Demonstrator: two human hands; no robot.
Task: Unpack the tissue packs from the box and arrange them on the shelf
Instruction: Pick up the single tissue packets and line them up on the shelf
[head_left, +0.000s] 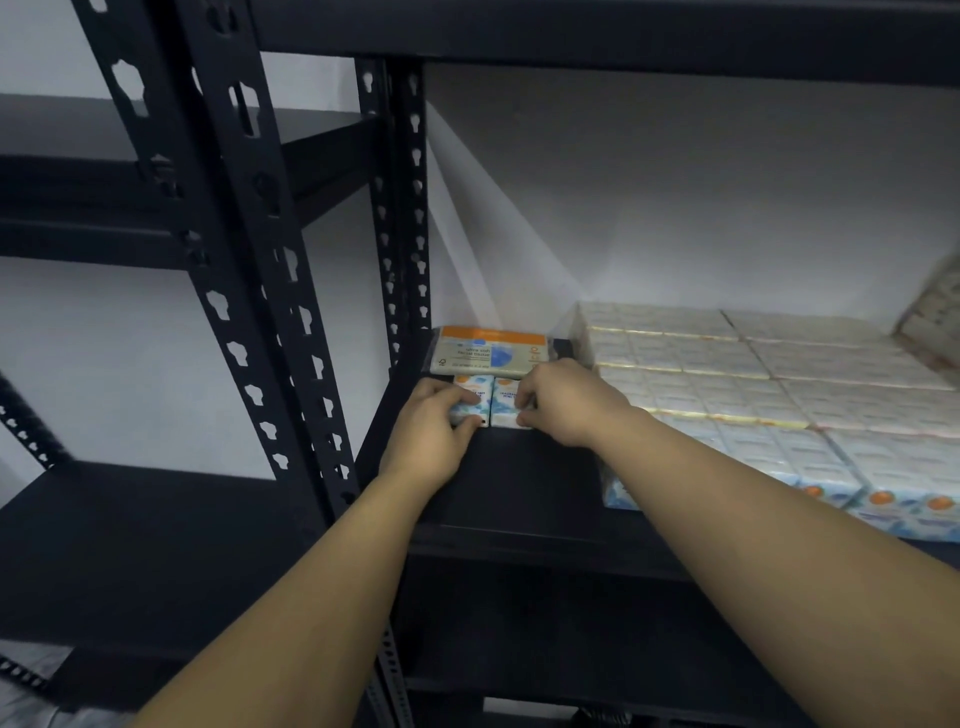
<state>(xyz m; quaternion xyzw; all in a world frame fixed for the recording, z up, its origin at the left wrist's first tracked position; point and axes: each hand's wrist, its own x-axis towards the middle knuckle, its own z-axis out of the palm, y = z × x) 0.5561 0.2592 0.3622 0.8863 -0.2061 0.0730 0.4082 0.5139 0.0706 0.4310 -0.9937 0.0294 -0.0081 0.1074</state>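
Currently observed: two small tissue packs are being set side by side on the shelf (519, 483), in front of a flat orange-topped pack (493, 347) lying near the rear left corner.
Left hand: the left hand (431, 431) is curled round the left small pack (470, 402), thumb on top and fingers at the front edge.
Right hand: the right hand (563, 402) is pinching the right small pack (506, 408) from its right side.
Pack position: the two small packs are touching each other; whether they touch the orange-topped pack cannot be told.
Step in hand: judged to be alignment of the pair.
Method advised: the packs should be pressed together evenly and squared to the pack behind before release; a light grip is preferred, as the soft wrappers would likely deform.
Risk: a skewed row is likely if one hand is released first.
Box: not in view.
Shelf: dark metal, with slotted uprights (400, 234); large wrapped bundles of tissue packs (753, 384) occupy the right part.
Room: a pale wall lies behind; lighting is dim; a second dark rack (156, 519) stands to the left.
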